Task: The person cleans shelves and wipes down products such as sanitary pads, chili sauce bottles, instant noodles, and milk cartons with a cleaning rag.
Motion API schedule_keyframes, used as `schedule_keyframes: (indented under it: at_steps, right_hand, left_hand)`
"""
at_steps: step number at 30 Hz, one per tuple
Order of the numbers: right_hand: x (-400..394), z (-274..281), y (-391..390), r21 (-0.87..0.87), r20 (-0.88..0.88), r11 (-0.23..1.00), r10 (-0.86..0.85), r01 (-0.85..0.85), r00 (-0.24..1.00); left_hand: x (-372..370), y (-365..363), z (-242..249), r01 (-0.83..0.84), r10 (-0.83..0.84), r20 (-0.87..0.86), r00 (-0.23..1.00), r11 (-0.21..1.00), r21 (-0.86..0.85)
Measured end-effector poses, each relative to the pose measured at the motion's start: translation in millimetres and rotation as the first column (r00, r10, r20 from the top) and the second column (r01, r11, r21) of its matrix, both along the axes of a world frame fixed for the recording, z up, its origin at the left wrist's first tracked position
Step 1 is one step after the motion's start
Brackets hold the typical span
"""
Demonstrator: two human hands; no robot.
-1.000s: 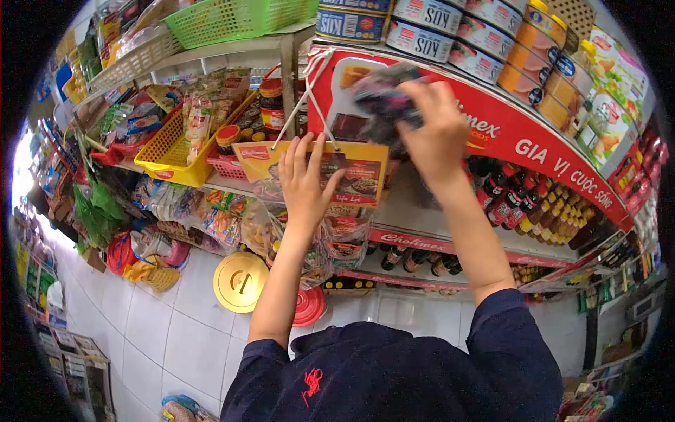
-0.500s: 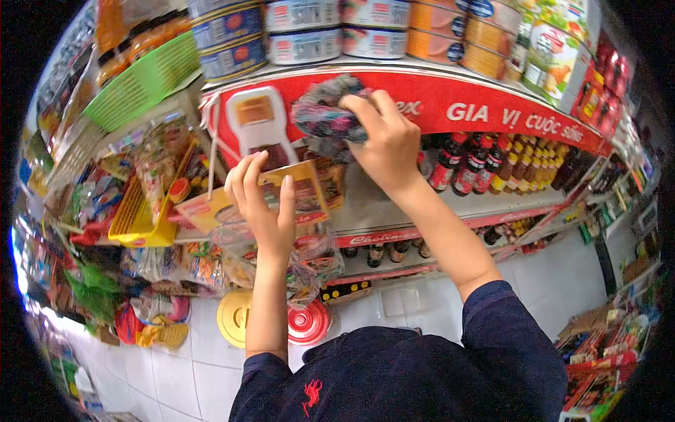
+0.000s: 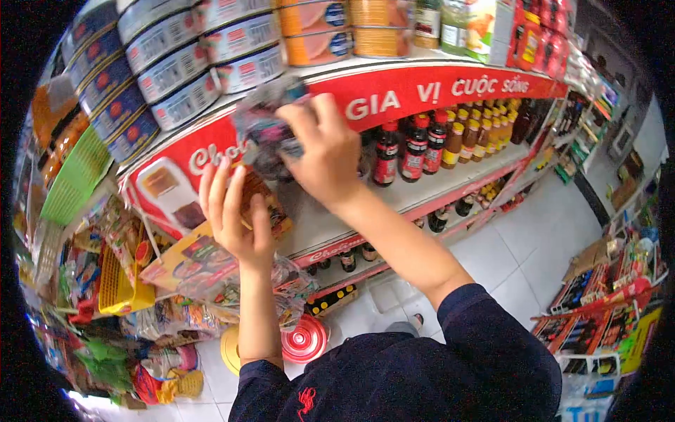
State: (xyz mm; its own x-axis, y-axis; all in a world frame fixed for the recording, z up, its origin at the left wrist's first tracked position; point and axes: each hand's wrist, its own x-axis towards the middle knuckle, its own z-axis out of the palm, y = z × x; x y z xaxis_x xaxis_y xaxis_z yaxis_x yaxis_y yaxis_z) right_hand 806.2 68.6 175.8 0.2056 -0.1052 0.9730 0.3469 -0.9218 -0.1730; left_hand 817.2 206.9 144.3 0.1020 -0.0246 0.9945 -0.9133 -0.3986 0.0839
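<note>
Overhead, two hands: one cloth (image 3: 264,130), perhaps one card (image 3: 256,204).

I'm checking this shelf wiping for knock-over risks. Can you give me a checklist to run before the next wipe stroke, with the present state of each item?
1. Right hand grips the dark multicoloured cloth: ok.
2. Cloth touches the red shelf-edge banner: ok, pressed against it.
3. Left hand holds the hanging yellow-and-red cardboard sign aside: ok, fingers rest on it.
4. Stacked tins on the top shelf clear of the cloth: not ok, directly above it.
5. Dark sauce bottles with red caps clear of the right hand: not ok, close beside it.
6. Banner firmly fixed: cannot tell.
</note>
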Motion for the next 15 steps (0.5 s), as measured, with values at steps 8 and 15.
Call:
schedule_keyframes:
  at_steps: [8,15]
  right_hand:
    - [-34,-5,-111,0.099,0.014,0.972,-0.214,0.212,0.977]
    - [-44,-11,-215,0.469,0.088,0.808,-0.443,0.356,0.892]
  left_hand:
    - [13,-46,6,0.046,-0.023,-0.164,0.986,0.989,0.138]
    - [6,-63,6,-0.077,0.083,-0.139,0.987,0.996,0.048]
